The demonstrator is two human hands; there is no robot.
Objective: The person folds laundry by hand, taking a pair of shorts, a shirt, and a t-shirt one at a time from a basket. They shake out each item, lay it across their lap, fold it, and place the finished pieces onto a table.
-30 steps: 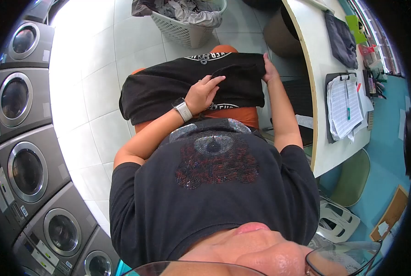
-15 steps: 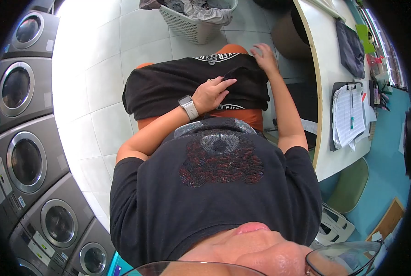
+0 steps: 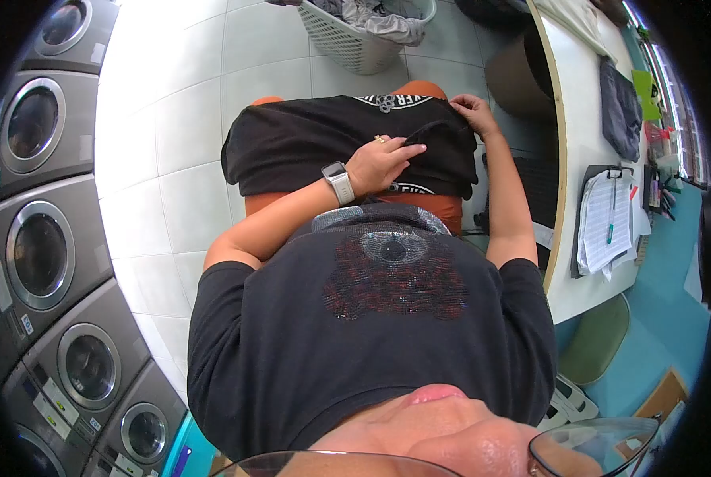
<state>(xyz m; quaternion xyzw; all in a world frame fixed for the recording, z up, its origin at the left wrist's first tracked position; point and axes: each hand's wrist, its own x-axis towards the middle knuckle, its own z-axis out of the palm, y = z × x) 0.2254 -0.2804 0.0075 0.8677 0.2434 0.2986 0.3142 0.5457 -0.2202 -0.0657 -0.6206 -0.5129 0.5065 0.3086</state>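
Observation:
A black garment with white lettering lies folded across my lap, over orange-brown legwear. My left hand, with a ring and a white-banded watch, rests on its middle, closed on a raised fold of the cloth. My right hand is at the garment's upper right edge, its fingers curled together on the cloth there. The fingertips are partly hidden, and the kind of garment cannot be made out.
A pale laundry basket of grey clothes stands on the tiled floor ahead. Stacked front-loading machines line the left. On the right, a white table holds a clipboard and a dark folded cloth. A brown bin stands beside it.
My right hand has come down from above the garment's right edge, fingers apart, onto its upper right corner and closed there. My left hand stays on the fold. The view has shifted slightly.

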